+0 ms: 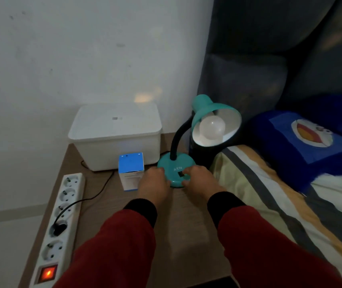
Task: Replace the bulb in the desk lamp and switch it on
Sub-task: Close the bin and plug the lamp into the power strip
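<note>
Dimly lit room. Teal desk lamp [188, 142] stands at the back right of the wooden surface [186, 221], its round base [175, 169] flat on the wood, black bent neck rising from it. Shade tilted toward the camera, white inside. Bulb [212, 128] seated in the shade, frosted, round, unlit. Left hand [153, 181] rests against the left edge of the base, fingers curled along its rim. Right hand [199, 179] lies on the right front of the base, fingers bent down over the rim; a fingertip sits at the small dark switch [180, 174] on top. Whether the switch is being pressed, cannot tell. Both arms in red sleeves with black cuffs. Small blue and white box [130, 170] stands upright just left of the base, partly hidden behind the left hand. White lidded plastic container [116, 134] behind it, against the wall. White power strip [60, 223] runs along the left edge of the surface, its red rocker [47, 273] glowing at the near end; one black plug [59, 229] sits in a socket, thin black cord leading back toward the container. Bed to the right with a striped cover [280, 204]; blue cushion [311, 146] with a cartoon print lies on it. Dark padded headboard [270, 59] behind.
</note>
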The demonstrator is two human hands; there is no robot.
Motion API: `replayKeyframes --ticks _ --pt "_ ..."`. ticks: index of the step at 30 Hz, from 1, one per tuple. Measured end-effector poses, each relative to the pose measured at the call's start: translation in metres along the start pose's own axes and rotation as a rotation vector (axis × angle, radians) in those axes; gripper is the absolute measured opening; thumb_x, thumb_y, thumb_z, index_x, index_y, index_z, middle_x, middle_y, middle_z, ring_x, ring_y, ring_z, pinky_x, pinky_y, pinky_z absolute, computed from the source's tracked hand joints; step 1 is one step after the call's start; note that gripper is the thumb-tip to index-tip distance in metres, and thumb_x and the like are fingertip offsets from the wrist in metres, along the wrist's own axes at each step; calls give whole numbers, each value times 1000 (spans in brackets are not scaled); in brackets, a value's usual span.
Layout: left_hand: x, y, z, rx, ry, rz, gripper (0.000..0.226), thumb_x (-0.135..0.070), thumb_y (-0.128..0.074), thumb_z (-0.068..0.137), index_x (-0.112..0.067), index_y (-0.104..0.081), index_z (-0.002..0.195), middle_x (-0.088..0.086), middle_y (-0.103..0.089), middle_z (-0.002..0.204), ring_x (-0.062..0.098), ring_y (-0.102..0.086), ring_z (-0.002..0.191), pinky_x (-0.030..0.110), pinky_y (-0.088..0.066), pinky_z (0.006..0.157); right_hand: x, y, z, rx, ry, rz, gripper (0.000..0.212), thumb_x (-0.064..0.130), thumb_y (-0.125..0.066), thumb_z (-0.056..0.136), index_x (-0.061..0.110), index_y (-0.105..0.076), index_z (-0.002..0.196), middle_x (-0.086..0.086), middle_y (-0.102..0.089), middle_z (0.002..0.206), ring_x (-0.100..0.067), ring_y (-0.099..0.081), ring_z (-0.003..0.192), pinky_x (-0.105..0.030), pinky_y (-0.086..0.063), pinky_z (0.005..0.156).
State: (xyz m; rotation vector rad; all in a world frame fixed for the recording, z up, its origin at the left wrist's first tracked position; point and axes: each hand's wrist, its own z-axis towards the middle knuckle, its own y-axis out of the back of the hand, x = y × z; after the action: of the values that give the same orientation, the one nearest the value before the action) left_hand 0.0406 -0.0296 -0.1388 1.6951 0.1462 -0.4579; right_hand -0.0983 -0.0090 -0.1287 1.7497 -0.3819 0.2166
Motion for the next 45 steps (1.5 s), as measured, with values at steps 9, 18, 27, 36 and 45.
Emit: replayKeyframes --ticks 9,18,27,36,45 --pt "20 -73 7 -123 -77 -199 57 -32 -56 91 -15 -39 142 7 -28 153 24 -28 140 31 -22 116 -32 -73 13 -288 31 126 52 25 -64 86 13 -51 135 -8 -47 140 -30 -45 122 -34 -36 105" --pt "31 -92 12 -323 -108 -342 44 -20 -61 89 -16 -53 132 2 -43 145 21 -43 128 20 -26 105 -33 -100 17 -514 28 167 52 43 -46 85 16 -58 127 -7 -57 128 -29 -50 110 -38 -46 95" --pt "31 -97 15 -406 -130 -360 41 -20 -61 89 -16 -55 130 1 -46 143 20 -45 126 19 -28 103 -38 -108 20 -613 81 112 44 35 -52 85 16 -62 123 -10 -61 122 -30 -56 103 -37 -50 89" --pt "32 -108 26 -428 -108 -425 37 -7 -71 76 -7 -68 113 14 -59 130 37 -59 109 31 -41 99 -39 -114 23 -703 105 167 36 37 -52 85 25 -55 119 -5 -62 113 -28 -52 96 -24 -37 89" --pt "33 -108 27 -465 -119 -393 37 -5 -73 73 -6 -69 110 15 -62 125 37 -62 105 26 -36 95 -40 -115 25 -679 100 160 42 29 -62 83 12 -59 122 -7 -62 115 -30 -52 100 -23 -34 90"
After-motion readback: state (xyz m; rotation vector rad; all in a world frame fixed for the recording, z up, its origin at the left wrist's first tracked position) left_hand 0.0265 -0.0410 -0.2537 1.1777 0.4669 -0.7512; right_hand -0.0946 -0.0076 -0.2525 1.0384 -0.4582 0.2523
